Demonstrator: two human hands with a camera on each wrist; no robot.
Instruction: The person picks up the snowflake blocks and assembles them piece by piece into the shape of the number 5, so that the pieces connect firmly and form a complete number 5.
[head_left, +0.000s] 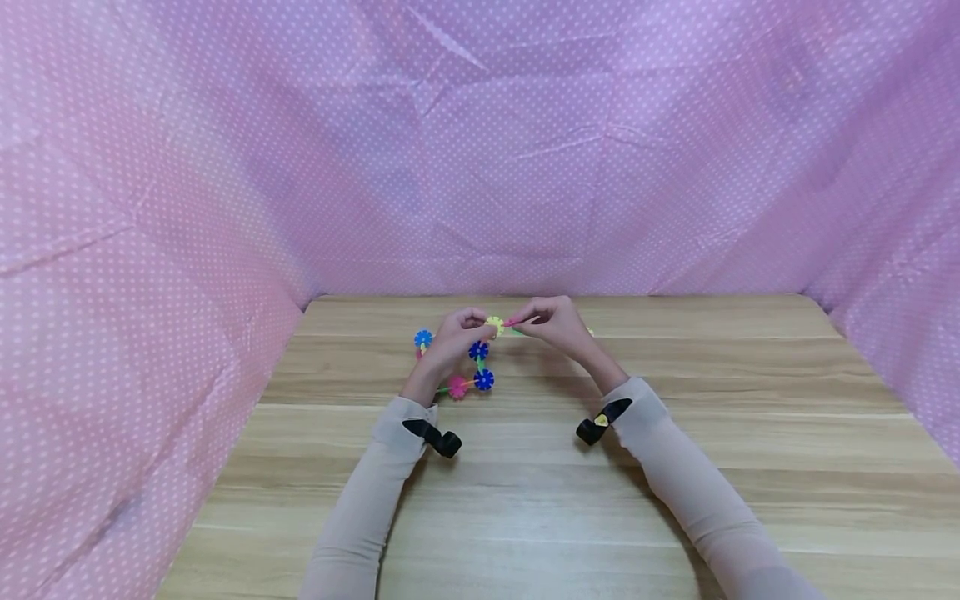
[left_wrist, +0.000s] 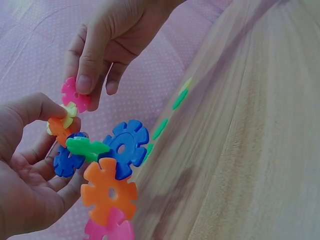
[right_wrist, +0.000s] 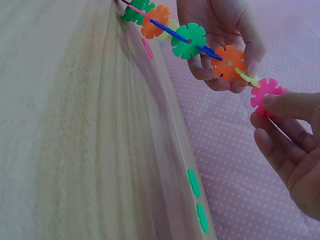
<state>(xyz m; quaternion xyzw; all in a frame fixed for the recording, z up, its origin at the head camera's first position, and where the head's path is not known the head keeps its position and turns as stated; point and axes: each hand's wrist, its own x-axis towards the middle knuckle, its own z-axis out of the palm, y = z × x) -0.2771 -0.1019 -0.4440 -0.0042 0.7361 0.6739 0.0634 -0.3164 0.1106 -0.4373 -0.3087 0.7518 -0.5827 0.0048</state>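
Note:
My left hand (head_left: 450, 337) grips the end of a chain of notched plastic discs, its thumb and fingertips around the orange disc (right_wrist: 227, 62) and the yellow disc (left_wrist: 71, 110). From there the chain hangs past a green disc (right_wrist: 189, 41) and a blue disc (left_wrist: 125, 145) to more orange and pink pieces (head_left: 457, 387). My right hand (head_left: 558, 325) pinches a pink disc (left_wrist: 70, 91) between thumb and fingers. This disc meets the yellow one edge to edge, set crosswise to it. Part of the chain is hidden behind the left hand and wrist in the head view.
Loose green discs (right_wrist: 194, 182) lie near the far edge of the wooden table (head_left: 517, 500), with a yellow one (left_wrist: 187, 83) beside them. A pink disc (right_wrist: 147, 48) lies farther along. Pink dotted cloth (head_left: 480, 167) hangs behind and at both sides.

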